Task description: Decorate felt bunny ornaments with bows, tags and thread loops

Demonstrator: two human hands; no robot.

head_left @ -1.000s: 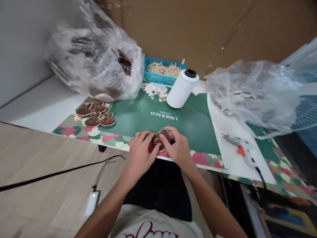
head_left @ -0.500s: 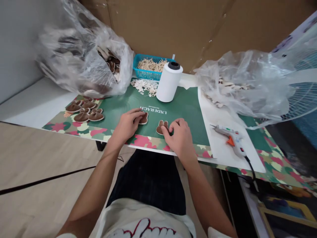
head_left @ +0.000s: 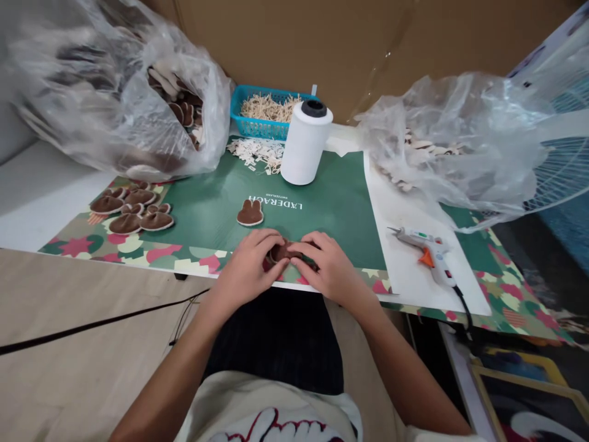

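Near the table's front edge, my left hand (head_left: 251, 265) and my right hand (head_left: 329, 268) meet around one brown bunny-shaped piece (head_left: 280, 252). Fingers of both hands close on it from either side and cover part of it. Another brown bunny piece (head_left: 250, 213) with a pale edge lies flat on the green mat (head_left: 340, 212), just beyond my left hand, ears pointing away. Several like pieces (head_left: 140, 212) lie grouped at the left of the mat.
A white thread cone (head_left: 304, 147) stands at the back beside a blue basket (head_left: 262, 128) and pale tags (head_left: 257, 152). Plastic bags (head_left: 207, 116) stand left and right. A glue gun (head_left: 427, 248) lies right, near a fan (head_left: 561, 147).
My left hand has let go of the left bunny piece and moved toward my right hand. Both hands now hold the other piece. The view has shifted slightly.
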